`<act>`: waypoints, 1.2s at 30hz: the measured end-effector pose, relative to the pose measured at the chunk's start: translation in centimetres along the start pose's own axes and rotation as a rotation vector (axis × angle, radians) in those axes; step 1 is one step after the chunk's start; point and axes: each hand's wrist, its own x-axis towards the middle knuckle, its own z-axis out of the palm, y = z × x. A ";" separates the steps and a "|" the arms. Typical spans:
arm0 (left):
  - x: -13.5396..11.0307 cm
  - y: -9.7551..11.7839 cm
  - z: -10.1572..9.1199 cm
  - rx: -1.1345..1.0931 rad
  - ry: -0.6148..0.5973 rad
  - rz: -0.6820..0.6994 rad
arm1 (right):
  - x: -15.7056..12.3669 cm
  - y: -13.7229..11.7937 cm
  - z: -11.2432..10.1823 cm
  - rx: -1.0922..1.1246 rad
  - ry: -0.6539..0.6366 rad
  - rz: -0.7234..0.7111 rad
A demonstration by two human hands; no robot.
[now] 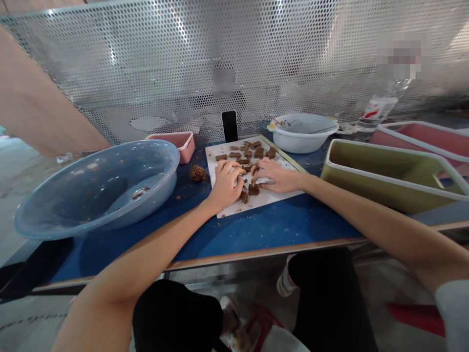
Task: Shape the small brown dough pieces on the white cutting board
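Observation:
On a white board [234, 209] lie several small brown chunks [253, 189], some oblong, with crumbs around them. My left hand [227, 183] rests over the board's left part, its fingers curled down and the thumb close to the forefinger. Facing it, my right hand [276, 176] bends its fingers down among the chunks at the board's middle. What the fingertips of either hand hold is hidden or too small to name. A larger rough brown lump [198, 172] sits on the blue table just left of the board.
A big blue basin [98, 220] takes up the table's left side, with a pink box [187, 149] behind it. At the back stand a phone [230, 126] and a white basin [302, 142]. Green [366, 183] and pink [395, 134] bins and a plastic bottle [379, 107] are at right.

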 end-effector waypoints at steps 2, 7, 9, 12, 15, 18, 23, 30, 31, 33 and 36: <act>0.0 0.2 -0.1 0.013 -0.020 0.004 | 0.0 0.0 -0.1 0.007 -0.010 -0.019; 0.0 0.3 -0.2 0.016 -0.007 -0.008 | 0.0 0.3 -0.1 -0.009 -0.026 -0.050; 0.0 0.2 -0.1 0.008 0.019 -0.008 | 0.0 0.5 0.0 -0.016 -0.023 -0.056; 0.0 0.1 0.0 0.003 0.033 -0.009 | -0.1 0.8 0.2 -0.019 -0.026 -0.056; 0.0 0.1 0.0 0.005 0.023 -0.018 | -0.1 0.8 0.2 -0.017 -0.030 -0.050; 0.0 0.1 0.1 0.008 0.030 -0.011 | -0.1 0.8 0.1 -0.013 -0.040 -0.032; 0.0 0.0 0.1 0.021 0.023 -0.013 | -0.3 1.1 0.4 -0.008 -0.030 -0.012; 0.0 0.0 0.0 0.004 0.033 -0.006 | -1.0 1.7 -0.2 -0.062 0.036 0.060; 0.0 0.0 0.0 0.000 0.037 -0.007 | -1.2 1.9 -0.7 -0.075 0.045 0.073; 0.0 0.0 0.0 -0.005 0.039 -0.015 | -1.9 2.6 -1.7 -0.106 0.051 0.110; 0.0 0.1 -0.2 -0.002 0.029 -0.028 | -3.0 3.9 -2.8 -0.164 0.015 0.174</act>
